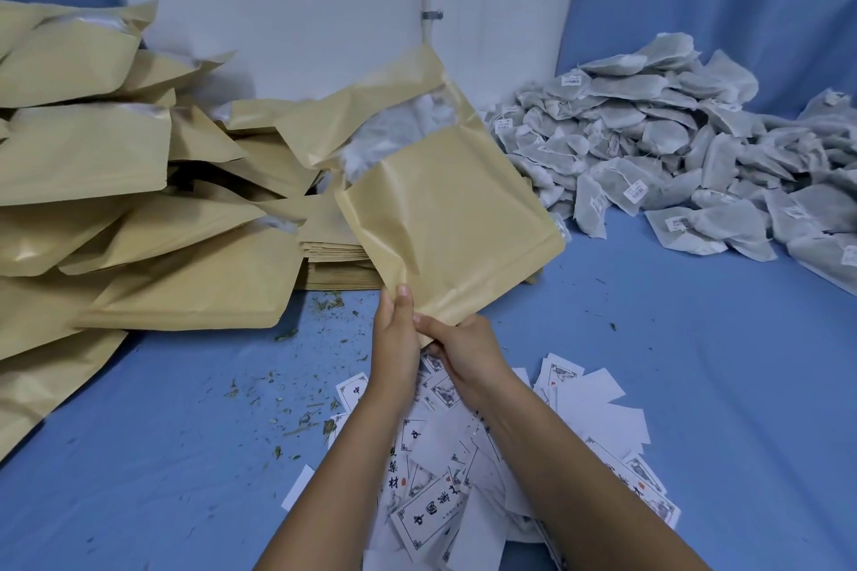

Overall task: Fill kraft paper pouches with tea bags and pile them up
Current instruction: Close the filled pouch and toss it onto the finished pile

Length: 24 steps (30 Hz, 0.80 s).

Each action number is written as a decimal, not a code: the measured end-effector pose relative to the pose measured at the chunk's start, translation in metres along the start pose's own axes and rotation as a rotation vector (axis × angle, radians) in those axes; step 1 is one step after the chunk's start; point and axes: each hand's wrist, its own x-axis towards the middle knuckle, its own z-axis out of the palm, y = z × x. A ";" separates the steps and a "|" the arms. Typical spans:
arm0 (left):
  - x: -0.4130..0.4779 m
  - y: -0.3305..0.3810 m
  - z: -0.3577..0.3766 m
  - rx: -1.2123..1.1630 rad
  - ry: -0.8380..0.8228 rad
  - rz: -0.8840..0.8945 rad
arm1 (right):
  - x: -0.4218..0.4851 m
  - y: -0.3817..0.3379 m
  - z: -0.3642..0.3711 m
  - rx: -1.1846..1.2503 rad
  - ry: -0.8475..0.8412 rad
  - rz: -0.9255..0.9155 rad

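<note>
- The person holds one kraft pouch point(445, 209) up over the blue table cloth point(695, 362), with its mouth turned away and to the left.
- The left hand point(394, 334) pinches the lower corner of the pouch, thumb on the front side. The right hand point(463, 352) grips the same corner from below, fingers curled around the edge.
- I think both hands take the bottom corner so that the content stays down and the open top stays free. Through the clear window something white-grey shows, probably tea bags already inside.
- The heap of loose tea bags point(672, 144) lies at the right, well apart from the pouch, within reach of the right arm.
- The pile of filled pouches point(116, 181) grows at the left, the mouths pointing to many sides. The held pouch leans toward it, so in my judgement it goes there next.
- A stack of flat empty pouches point(334, 264) waits behind the held one, near the pile.
- Printed cards point(463, 478) lie scattered under the forearms, and tea crumbs point(297, 408) are spread on the cloth.
</note>
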 end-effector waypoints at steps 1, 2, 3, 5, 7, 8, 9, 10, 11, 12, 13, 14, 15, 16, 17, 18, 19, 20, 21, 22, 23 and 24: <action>0.000 0.001 0.000 0.006 0.011 0.001 | 0.000 -0.001 0.000 0.017 -0.029 -0.007; 0.001 0.001 -0.001 0.010 0.020 0.008 | 0.000 -0.003 -0.001 0.041 -0.066 -0.016; 0.002 0.002 -0.003 0.017 0.027 0.020 | -0.001 -0.006 -0.002 0.072 -0.072 -0.034; 0.006 0.003 -0.008 0.052 0.036 0.048 | 0.003 -0.014 -0.011 0.124 0.030 -0.096; 0.008 0.003 -0.011 0.087 0.034 0.054 | 0.007 -0.024 -0.023 0.151 0.169 -0.153; 0.009 0.002 -0.012 0.098 0.032 0.047 | 0.007 -0.026 -0.027 0.151 0.204 -0.151; 0.009 0.001 -0.012 0.105 0.034 0.039 | 0.007 -0.026 -0.030 0.145 0.228 -0.136; 0.009 0.000 -0.012 0.111 0.036 0.037 | 0.007 -0.025 -0.031 0.132 0.239 -0.128; 0.009 0.000 -0.012 0.113 0.037 0.042 | 0.007 -0.025 -0.031 0.111 0.239 -0.126; 0.009 0.000 -0.013 0.112 0.040 0.051 | 0.007 -0.024 -0.030 0.103 0.224 -0.121; 0.010 0.000 -0.014 0.113 0.044 0.056 | 0.007 -0.025 -0.029 0.095 0.203 -0.110; 0.010 0.001 -0.015 0.114 0.048 0.054 | 0.007 -0.026 -0.029 0.108 0.200 -0.107; 0.011 0.001 -0.017 0.119 0.052 0.050 | 0.008 -0.027 -0.030 0.140 0.219 -0.107; 0.012 0.002 -0.018 0.124 0.054 0.045 | 0.009 -0.029 -0.033 0.191 0.238 -0.114; 0.012 0.002 -0.020 0.132 0.052 0.042 | 0.010 -0.030 -0.037 0.240 0.267 -0.132; 0.012 0.003 -0.021 0.142 0.045 0.043 | 0.012 -0.032 -0.040 0.275 0.290 -0.144; 0.013 0.003 -0.022 0.149 0.040 0.050 | 0.012 -0.033 -0.042 0.288 0.299 -0.146; 0.014 0.003 -0.024 0.153 0.039 0.059 | 0.011 -0.034 -0.044 0.292 0.299 -0.139; 0.015 0.003 -0.025 0.155 0.041 0.064 | 0.010 -0.035 -0.043 0.279 0.295 -0.135; 0.016 0.003 -0.026 0.155 0.046 0.061 | 0.009 -0.036 -0.043 0.264 0.289 -0.134; 0.017 0.004 -0.027 0.157 0.051 0.056 | 0.010 -0.037 -0.043 0.258 0.280 -0.128; 0.018 0.004 -0.028 0.156 0.056 0.051 | 0.009 -0.038 -0.043 0.267 0.285 -0.116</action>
